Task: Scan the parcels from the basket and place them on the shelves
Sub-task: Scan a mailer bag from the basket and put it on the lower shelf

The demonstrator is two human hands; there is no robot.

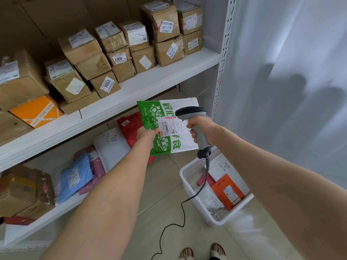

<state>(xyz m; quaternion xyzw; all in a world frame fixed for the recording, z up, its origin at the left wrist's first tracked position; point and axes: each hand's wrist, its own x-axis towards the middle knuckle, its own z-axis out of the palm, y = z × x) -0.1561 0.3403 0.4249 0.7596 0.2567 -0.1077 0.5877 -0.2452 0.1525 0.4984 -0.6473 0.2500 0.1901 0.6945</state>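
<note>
In the head view, the left grip point(145, 133) pinched the green-and-white padded paper mailer point(167, 147) by its left edge, holding it in the air before the white metal shelves point(150, 85). The white perforated plastic basket point(189, 177) sat below on the floor. The right grip point(201, 128) was clamped round the grey corded barcode scanner point(189, 111).

Scanning well likely needed the white shipping label point(171, 126) flat and steady, with the red beam across the whole barcode.

Both forearms reached forward, and the scanner head tilted down over the label.
</note>
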